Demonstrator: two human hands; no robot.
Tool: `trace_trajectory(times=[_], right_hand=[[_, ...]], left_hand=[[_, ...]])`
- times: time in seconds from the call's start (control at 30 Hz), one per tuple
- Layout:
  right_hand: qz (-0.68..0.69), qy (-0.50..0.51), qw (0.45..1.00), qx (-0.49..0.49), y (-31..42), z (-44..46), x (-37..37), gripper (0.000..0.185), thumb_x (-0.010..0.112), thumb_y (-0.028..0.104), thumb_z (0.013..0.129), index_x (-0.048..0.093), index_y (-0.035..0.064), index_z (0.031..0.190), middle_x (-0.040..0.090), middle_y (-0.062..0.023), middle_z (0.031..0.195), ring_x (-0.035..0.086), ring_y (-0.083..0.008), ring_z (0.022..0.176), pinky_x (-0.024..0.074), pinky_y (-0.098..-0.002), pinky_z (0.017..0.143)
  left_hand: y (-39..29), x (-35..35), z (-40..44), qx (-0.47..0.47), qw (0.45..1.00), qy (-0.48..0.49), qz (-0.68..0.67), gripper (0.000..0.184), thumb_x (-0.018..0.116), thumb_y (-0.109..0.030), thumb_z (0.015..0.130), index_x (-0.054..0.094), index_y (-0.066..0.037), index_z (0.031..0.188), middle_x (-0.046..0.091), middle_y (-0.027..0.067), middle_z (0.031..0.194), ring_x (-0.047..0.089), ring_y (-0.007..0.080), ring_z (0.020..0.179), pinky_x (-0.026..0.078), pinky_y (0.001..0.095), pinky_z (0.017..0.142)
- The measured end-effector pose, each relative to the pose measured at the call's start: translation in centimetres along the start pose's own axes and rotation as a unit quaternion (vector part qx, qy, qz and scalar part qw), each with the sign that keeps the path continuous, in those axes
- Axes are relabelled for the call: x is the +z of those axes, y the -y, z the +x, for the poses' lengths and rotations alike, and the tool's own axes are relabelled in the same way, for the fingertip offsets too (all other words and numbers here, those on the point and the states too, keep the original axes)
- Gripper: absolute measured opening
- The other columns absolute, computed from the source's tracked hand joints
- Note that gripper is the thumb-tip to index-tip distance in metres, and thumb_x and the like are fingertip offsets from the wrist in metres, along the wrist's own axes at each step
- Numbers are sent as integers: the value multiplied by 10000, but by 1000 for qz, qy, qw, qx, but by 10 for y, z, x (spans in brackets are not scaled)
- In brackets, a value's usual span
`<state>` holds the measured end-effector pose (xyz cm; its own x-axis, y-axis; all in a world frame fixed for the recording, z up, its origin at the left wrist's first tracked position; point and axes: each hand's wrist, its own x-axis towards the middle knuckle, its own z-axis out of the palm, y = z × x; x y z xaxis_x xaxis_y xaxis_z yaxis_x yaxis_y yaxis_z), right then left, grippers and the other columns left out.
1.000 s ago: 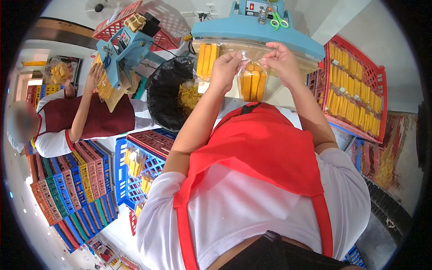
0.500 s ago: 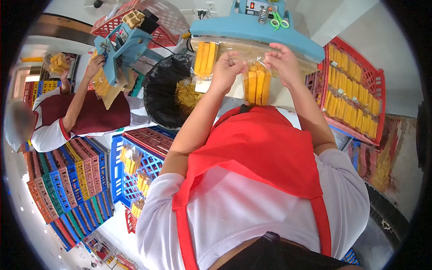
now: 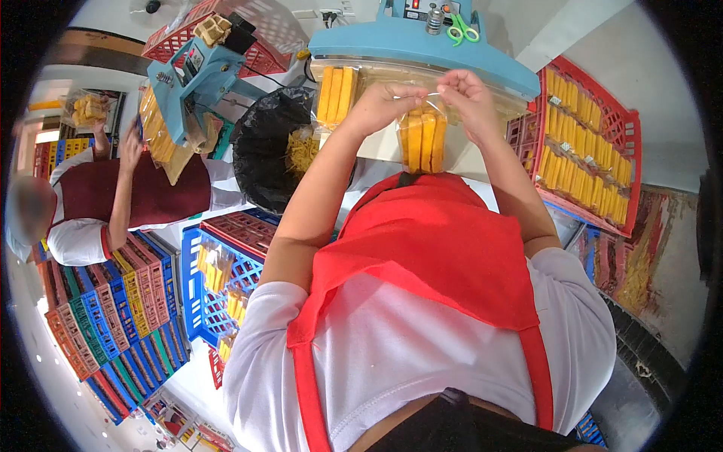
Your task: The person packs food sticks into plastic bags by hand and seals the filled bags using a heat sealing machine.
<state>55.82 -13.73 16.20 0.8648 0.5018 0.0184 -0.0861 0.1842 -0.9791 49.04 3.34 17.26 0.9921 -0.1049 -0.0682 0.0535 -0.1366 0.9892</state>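
While hands (image 3: 385,108) (image 3: 468,104) pinch its edge, bag (image 3: 423,142) clears crate (image 3: 635,173).

Small food-packing wkshp., by the look of it: a lg. blue machine (image 3: 410,41), apparently a bag sealer, w/ a 2nd blue machine (image 3: 216,79) nearby; clear bags (image 3: 423,139) of yellow sticks, incl. rows in a red crate (image 3: 633,173); multicolored plastic crates (image 3: 113,309) stacked high; a black-lined bin (image 3: 252,158); & an aproned co-worker (image 3: 166,200) at the 2nd machine.
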Motion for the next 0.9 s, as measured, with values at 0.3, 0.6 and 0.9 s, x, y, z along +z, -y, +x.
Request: trace_trajectory(times=[0.3,0.6,0.9], right_hand=[[-75,104,987,92,-12,5,-11,450,585,67,747,421,20,1163,542,-54,1007,482,-93,910,392,-223,749],[-58,115,988,85,-14,0,-18,213,577,212,779,632,18,847,569,-67,938,503,-110,827,379,-245,754],[-47,-25,995,87,-17,4,-9,229,557,217,803,612,22,911,588,-25,858,496,-71,802,378,-201,728]], left_hand=[[5,9,-1,-20,996,-71,47,250,589,-130,769,593,-26,996,618,37,891,538,60,788,433,202,718],[6,11,1,29,998,-45,27,262,573,-114,778,577,-26,1025,611,40,919,528,64,818,427,212,739],[-3,16,3,-20,999,-32,-30,294,572,-97,775,556,-22,1059,605,41,926,516,66,826,413,215,761]])
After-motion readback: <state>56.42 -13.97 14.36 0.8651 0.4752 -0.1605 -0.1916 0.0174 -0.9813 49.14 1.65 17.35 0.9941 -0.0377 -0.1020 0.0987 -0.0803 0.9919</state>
